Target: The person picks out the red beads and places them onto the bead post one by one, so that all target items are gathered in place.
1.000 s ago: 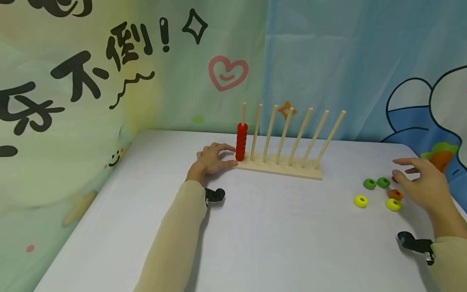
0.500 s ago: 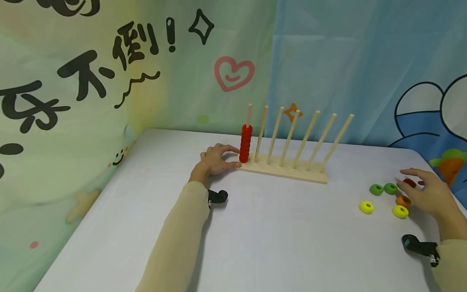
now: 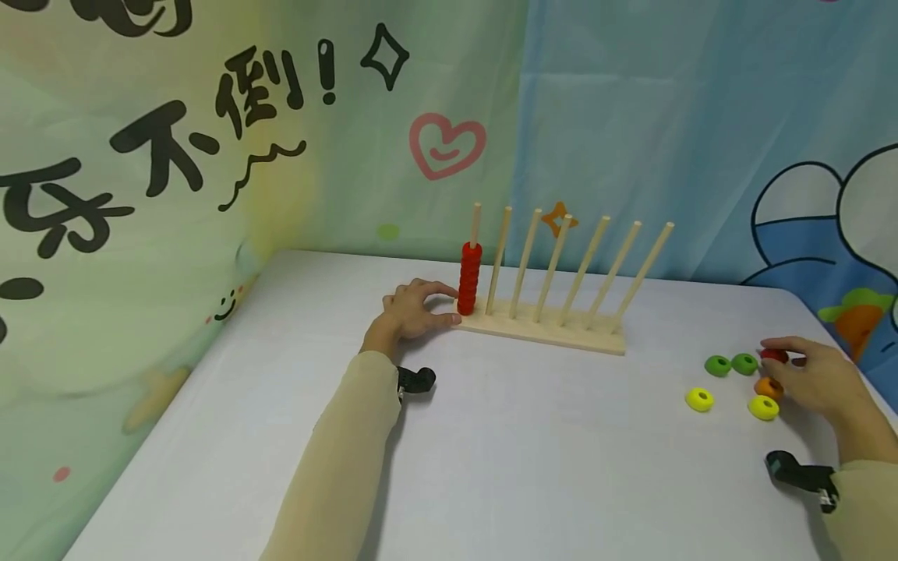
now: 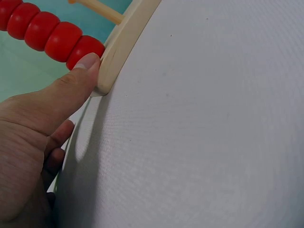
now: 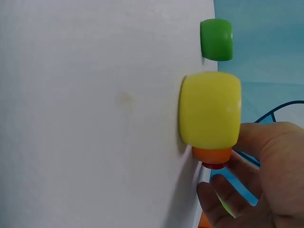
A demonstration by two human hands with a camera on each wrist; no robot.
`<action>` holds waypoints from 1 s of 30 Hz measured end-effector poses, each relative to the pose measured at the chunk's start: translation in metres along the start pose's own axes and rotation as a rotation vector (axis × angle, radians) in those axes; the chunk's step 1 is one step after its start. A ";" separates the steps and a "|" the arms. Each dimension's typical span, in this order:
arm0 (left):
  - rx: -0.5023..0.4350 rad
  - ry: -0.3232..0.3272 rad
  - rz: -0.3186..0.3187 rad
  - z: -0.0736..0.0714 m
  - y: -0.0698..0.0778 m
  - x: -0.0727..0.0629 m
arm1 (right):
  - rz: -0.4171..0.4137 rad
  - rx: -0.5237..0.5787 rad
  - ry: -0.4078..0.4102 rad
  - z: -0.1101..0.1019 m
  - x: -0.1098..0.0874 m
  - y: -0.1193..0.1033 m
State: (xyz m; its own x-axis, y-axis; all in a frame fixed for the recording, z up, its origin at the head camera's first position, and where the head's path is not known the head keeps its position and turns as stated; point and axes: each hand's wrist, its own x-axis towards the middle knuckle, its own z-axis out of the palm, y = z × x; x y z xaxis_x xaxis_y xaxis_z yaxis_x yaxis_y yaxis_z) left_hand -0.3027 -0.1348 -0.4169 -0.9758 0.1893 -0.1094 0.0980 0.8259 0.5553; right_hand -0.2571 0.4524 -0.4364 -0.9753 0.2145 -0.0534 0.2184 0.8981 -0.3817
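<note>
In the head view, a wooden rack [image 3: 540, 333] with several upright pegs stands on the white table. A stack of red beads [image 3: 468, 279] fills most of its leftmost peg. My left hand [image 3: 412, 312] grips the left end of the base; the left wrist view has the thumb [image 4: 71, 90] against the base beside the lowest red bead. Far to the right, my right hand [image 3: 821, 382] pinches a red bead [image 3: 774, 355] between thumb and index finger. In the right wrist view that red bead [image 5: 214, 166] is mostly hidden behind orange and yellow ones.
Beside my right hand lie two green beads [image 3: 718, 365], an orange bead [image 3: 768, 388] and two yellow beads [image 3: 763, 407]. A printed cloth backdrop [image 3: 603, 109] hangs behind the table [image 3: 547, 467]. The other pegs [image 3: 554, 269] are bare.
My right hand has lowered onto the red bead, its thumb and index finger closing around it. The left hand stays at the rack's end. The head view has shifted slightly.
</note>
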 end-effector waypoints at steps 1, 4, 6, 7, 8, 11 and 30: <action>-0.004 -0.002 0.003 0.000 0.000 0.000 | 0.002 -0.005 -0.002 0.001 0.001 0.002; -0.011 -0.016 0.007 0.001 0.001 0.000 | 0.004 -0.014 0.000 0.002 0.001 0.005; -0.008 -0.016 0.011 0.001 0.001 0.000 | 0.006 -0.008 0.001 0.002 0.000 0.005; -0.007 -0.014 0.012 0.000 0.001 0.000 | 0.004 -0.003 0.001 0.002 0.000 0.004; -0.005 -0.010 0.012 0.000 0.000 0.000 | -0.002 -0.002 0.005 0.002 -0.001 0.003; 0.000 0.004 0.016 -0.002 0.000 0.000 | -0.009 0.006 0.016 0.000 -0.005 -0.003; -0.018 -0.005 0.010 0.001 0.000 0.000 | -0.002 0.090 0.262 -0.027 -0.038 -0.058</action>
State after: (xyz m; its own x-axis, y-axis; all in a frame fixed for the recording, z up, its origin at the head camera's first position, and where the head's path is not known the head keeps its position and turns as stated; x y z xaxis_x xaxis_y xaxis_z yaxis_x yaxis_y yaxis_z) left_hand -0.3024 -0.1342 -0.4179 -0.9737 0.2007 -0.1078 0.1045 0.8140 0.5714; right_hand -0.2315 0.4029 -0.3871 -0.9310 0.3152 0.1839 0.2011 0.8637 -0.4622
